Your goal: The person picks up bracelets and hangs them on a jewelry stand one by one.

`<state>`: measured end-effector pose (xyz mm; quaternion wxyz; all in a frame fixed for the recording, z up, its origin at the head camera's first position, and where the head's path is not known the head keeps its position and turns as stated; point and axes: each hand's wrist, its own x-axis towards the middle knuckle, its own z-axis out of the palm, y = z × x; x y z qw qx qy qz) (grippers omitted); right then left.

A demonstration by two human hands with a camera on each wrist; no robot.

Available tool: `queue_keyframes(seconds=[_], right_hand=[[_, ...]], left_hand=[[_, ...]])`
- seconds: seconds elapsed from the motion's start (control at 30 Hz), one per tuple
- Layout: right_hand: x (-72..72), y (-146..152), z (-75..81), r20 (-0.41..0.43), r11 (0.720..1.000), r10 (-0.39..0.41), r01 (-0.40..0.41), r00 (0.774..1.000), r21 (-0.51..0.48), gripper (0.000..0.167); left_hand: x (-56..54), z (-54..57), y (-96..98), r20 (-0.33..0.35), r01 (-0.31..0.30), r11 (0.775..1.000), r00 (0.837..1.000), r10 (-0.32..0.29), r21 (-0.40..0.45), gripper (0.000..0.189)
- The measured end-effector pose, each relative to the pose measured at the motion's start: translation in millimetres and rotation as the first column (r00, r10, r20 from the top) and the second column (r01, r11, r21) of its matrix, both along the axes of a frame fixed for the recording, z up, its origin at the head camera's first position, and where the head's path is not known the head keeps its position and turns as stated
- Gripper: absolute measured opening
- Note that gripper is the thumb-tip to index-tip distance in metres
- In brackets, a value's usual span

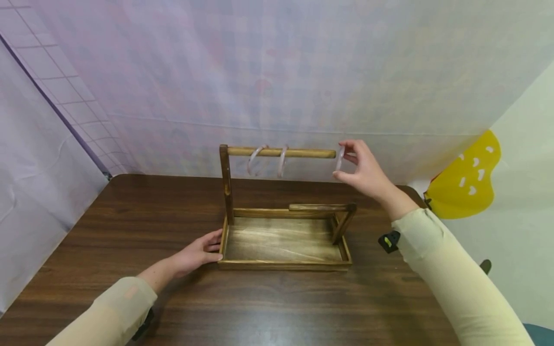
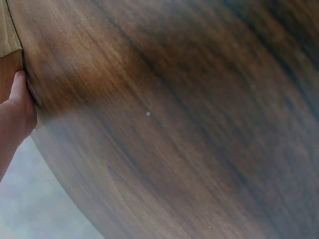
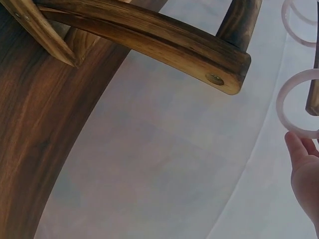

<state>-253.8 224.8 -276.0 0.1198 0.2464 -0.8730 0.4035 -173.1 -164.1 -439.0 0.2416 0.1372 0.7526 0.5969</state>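
A wooden rack has a tray base [image 1: 283,264], a tall post with a long upper bar [image 1: 309,153] and a shorter post with a lower bar [image 1: 320,207]. Two pale bangles, a left one [image 1: 252,161] and a middle one [image 1: 282,162], hang on the upper bar. My right hand [image 1: 363,170] pinches a third pale bangle [image 1: 340,158] between thumb and fingers, right at the bar's free end. In the right wrist view that bangle [image 3: 282,104] overlaps the bar tip. My left hand [image 1: 196,252] rests against the tray's left side, fingers and thumb extended.
The rack stands on a dark brown wooden table [image 1: 173,211] with rounded corners. Behind it hangs a pale patterned curtain [image 1: 303,72]. A yellow shape with white marks [image 1: 465,180] is beyond the table's right edge.
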Motion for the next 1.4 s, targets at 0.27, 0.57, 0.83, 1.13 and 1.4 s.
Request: queue_keyframes(seconds=[0.27, 0.57, 0.83, 1.13, 1.4], right_hand=[[-0.8, -4, 5.6, -0.006, 1.000, 0.008, -0.008, 1.000, 0.022, 0.061], [-2.8, -7, 10.0, -0.014, 0.998, 0.023, -0.022, 1.000, 0.051, 0.063], [-3.5, -14, 13.8, -0.005, 0.995, 0.031, -0.030, 1.000, 0.094, 0.064], [-3.9, -18, 15.9, -0.006, 0.995, 0.046, -0.045, 0.999, 0.094, 0.063], [-6.9, -21, 15.4, -0.011, 0.993, 0.050, -0.049, 0.999, 0.111, 0.063]], left_hand=[[0.0, 0.4, 0.4, -0.011, -0.001, 1.000, 1.000, 0.001, -0.006, 0.074], [0.7, 0.4, 1.2, -0.018, 0.001, 1.000, 1.000, -0.001, -0.008, 0.074], [2.3, 2.4, 2.2, -0.034, 0.016, 1.000, 0.999, -0.016, -0.009, 0.074], [1.8, 2.3, 1.5, -0.018, 0.005, 1.000, 1.000, -0.005, -0.012, 0.074], [2.2, 3.1, 1.8, -0.023, 0.015, 1.000, 1.000, -0.015, -0.015, 0.074]])
